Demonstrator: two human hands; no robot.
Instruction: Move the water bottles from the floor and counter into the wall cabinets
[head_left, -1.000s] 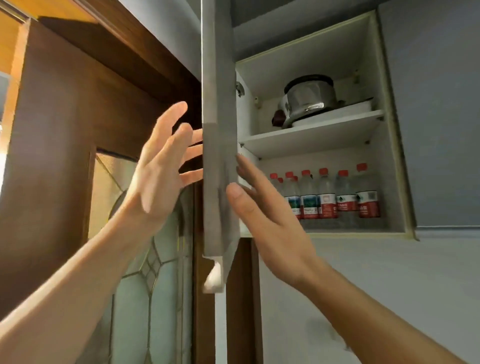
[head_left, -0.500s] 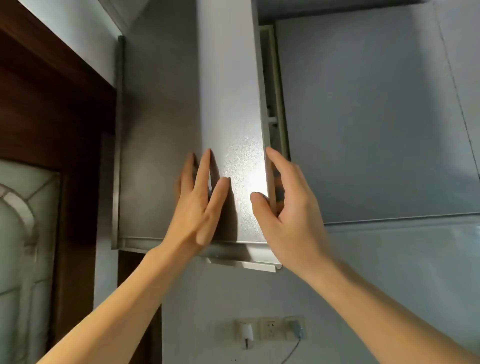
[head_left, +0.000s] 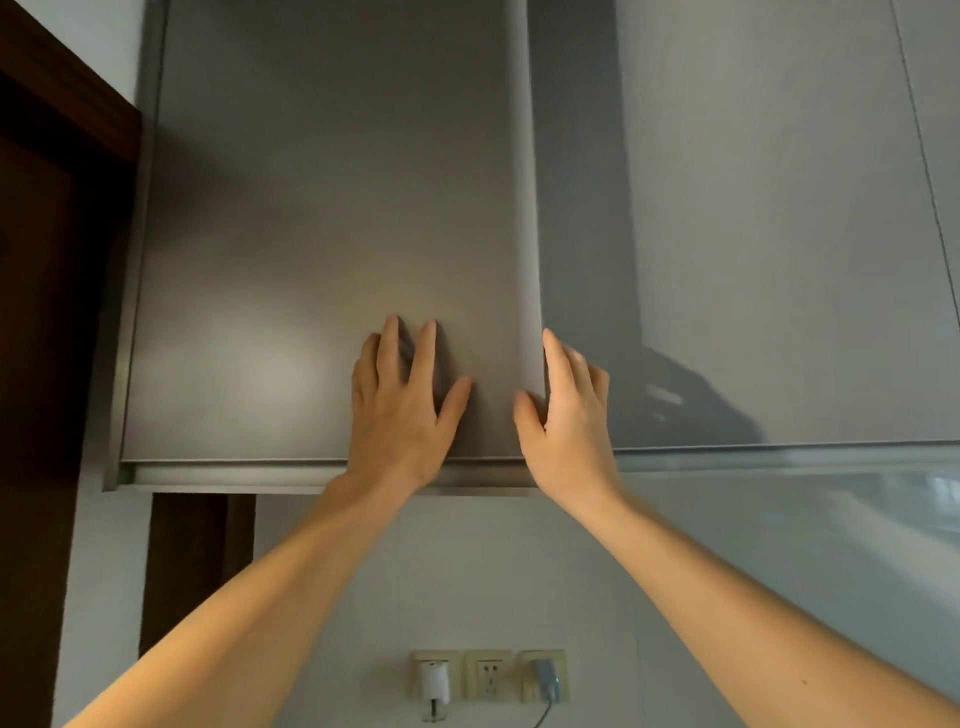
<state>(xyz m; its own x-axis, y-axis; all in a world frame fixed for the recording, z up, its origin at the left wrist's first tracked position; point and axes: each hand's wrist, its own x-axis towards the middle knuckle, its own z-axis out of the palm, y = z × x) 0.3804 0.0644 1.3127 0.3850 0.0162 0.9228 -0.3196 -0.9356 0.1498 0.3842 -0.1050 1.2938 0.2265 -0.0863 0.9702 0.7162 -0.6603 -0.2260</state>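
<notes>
The grey wall cabinet door (head_left: 322, 234) is nearly flush with the cabinet front, its right edge only slightly proud of the neighbouring door (head_left: 779, 234). My left hand (head_left: 402, 400) presses flat on the lower right part of the door, fingers straight and spread. My right hand (head_left: 563, 410) touches the door's right edge, thumb on the front face and fingers along the edge. The water bottles are hidden behind the door.
A dark wooden door frame (head_left: 47, 260) stands at the left. Three wall sockets (head_left: 488, 675) sit on the white wall below the cabinet, two with plugs in them. More grey cabinet doors continue to the right.
The door has swung from wide open, with the bottles showing, to almost shut. Both hands followed it, and the view turned right and up.
</notes>
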